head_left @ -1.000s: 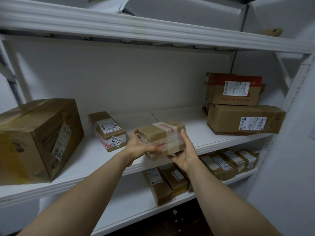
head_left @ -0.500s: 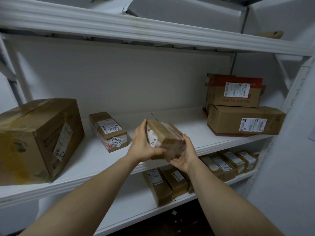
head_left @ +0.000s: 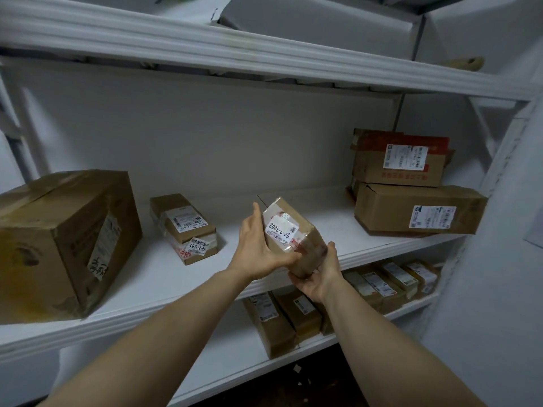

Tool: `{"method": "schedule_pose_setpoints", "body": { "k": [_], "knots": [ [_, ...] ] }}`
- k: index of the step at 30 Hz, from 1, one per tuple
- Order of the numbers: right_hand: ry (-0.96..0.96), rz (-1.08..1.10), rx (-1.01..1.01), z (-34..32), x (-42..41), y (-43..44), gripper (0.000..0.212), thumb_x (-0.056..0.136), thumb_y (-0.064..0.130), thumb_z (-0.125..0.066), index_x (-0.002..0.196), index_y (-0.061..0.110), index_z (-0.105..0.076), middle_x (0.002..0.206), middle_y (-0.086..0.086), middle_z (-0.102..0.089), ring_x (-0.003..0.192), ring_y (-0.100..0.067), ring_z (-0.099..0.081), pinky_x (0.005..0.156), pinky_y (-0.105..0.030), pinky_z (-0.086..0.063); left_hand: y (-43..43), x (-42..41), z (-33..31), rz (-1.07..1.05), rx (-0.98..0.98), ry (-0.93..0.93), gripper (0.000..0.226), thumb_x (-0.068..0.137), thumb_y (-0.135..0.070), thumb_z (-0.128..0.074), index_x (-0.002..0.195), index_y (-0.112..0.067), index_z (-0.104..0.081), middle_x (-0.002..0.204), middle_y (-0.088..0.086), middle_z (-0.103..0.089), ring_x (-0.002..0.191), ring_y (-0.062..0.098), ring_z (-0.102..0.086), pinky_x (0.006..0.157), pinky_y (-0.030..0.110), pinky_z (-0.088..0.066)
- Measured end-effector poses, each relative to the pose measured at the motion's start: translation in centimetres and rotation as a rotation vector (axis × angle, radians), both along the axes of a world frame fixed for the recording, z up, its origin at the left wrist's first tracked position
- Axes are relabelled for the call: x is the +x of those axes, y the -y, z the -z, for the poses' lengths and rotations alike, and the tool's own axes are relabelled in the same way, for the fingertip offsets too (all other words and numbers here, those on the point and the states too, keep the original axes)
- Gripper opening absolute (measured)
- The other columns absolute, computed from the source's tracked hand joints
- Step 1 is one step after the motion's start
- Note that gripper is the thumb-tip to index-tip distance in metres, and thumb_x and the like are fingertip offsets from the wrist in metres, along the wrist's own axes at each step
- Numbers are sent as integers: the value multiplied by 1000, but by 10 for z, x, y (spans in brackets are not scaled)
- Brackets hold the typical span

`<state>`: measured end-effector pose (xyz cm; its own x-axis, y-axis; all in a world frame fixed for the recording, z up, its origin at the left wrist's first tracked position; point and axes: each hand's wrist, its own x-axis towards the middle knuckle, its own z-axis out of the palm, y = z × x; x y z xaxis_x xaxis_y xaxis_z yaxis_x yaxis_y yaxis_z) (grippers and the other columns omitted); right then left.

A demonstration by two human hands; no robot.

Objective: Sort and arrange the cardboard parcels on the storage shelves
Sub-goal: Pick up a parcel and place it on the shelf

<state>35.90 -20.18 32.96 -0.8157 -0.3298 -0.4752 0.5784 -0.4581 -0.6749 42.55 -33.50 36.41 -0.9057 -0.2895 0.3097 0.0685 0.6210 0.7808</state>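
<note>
I hold a small taped cardboard parcel with a white label in both hands, just above the front edge of the middle shelf. My left hand grips its left side, thumb across the near face. My right hand cups its lower right end from below. The parcel is tilted, label end facing me.
On the middle shelf stand a large box at left, a small labelled parcel beside it, and two stacked boxes at right. Several small parcels line the lower shelf. A white wall closes the right side.
The parcel has been turned in my hands from lying flat lengthwise to tilted end-on, so its white label now faces me. Both hands shifted their grip slightly.
</note>
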Motion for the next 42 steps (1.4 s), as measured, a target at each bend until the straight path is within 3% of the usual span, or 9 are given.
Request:
{"method": "schedule_pose_setpoints", "body": {
  "k": [3,6,10,13,18,23,31,38,42],
  "knots": [
    [-53,71,22,2,-3,-3,57,100,57,-25,102,10,-57,96,-19,-62,84,-30,-59,67,-34,-48,8,-9,2,-69,264,-22,109,60,-50,-81,149,-21,-25,139,3,-40,130,20,-40,104,34,-41],
    [-114,173,36,0,-5,-7,33,98,24,-32,112,6,-56,87,-16,-61,70,-23,-53,60,-30,-41,12,-17,-2,-51,761,96,62,66,-52,-73,117,-18,-61,110,5,-67,100,21,-62,78,26,-49],
    [-346,79,142,-3,-16,-19,75,74,-16,-32,141,15,-47,133,-12,-55,102,-22,-59,76,-26,-53,22,-18,-7,-46,1180,380,49,74,-58,-63,90,-12,-60,87,11,-63,92,28,-59,89,40,-48],
    [-447,16,248,-8,-17,-29,83,73,-20,-37,147,17,-39,145,-6,-41,121,-29,-51,86,-30,-51,23,-21,-5,-33,1188,538,59,69,-62,-63,93,-9,-58,92,16,-63,96,35,-59,79,45,-53],
    [-517,-74,261,-11,-17,-52,55,72,0,-61,125,14,-60,109,-11,-71,101,-27,-67,66,-29,-54,13,-33,1,50,1054,769,74,71,-70,-51,100,-2,-61,94,23,-67,87,41,-64,86,51,-48],
    [-344,-56,309,-4,-17,-86,18,78,20,-68,93,11,-69,85,-10,-74,79,-23,-67,63,-32,-53,-5,-43,12,66,980,725,40,83,-50,-54,102,-16,-49,82,13,-69,86,33,-64,83,43,-50],
    [-180,-76,380,21,-12,-116,36,77,46,-70,101,21,-64,99,-8,-68,98,-24,-59,91,-44,-49,-44,-20,33,236,888,699,49,63,-19,-76,108,-11,-59,101,11,-63,98,28,-59,83,44,-51],
    [-116,-190,250,60,1,-111,62,65,34,-82,118,18,-55,122,-19,-59,111,-34,-57,103,-48,-44,-52,-4,68,147,986,684,15,81,-8,-66,95,-9,-63,74,6,-71,68,17,-69,52,28,-57],
    [-58,-441,300,86,19,-87,48,76,22,-77,119,21,-57,115,-10,-64,107,-35,-61,86,-59,-50,-53,13,87,104,945,765,9,85,-15,-65,93,-11,-62,69,4,-72,71,16,-66,69,31,-55]
  ]
}}
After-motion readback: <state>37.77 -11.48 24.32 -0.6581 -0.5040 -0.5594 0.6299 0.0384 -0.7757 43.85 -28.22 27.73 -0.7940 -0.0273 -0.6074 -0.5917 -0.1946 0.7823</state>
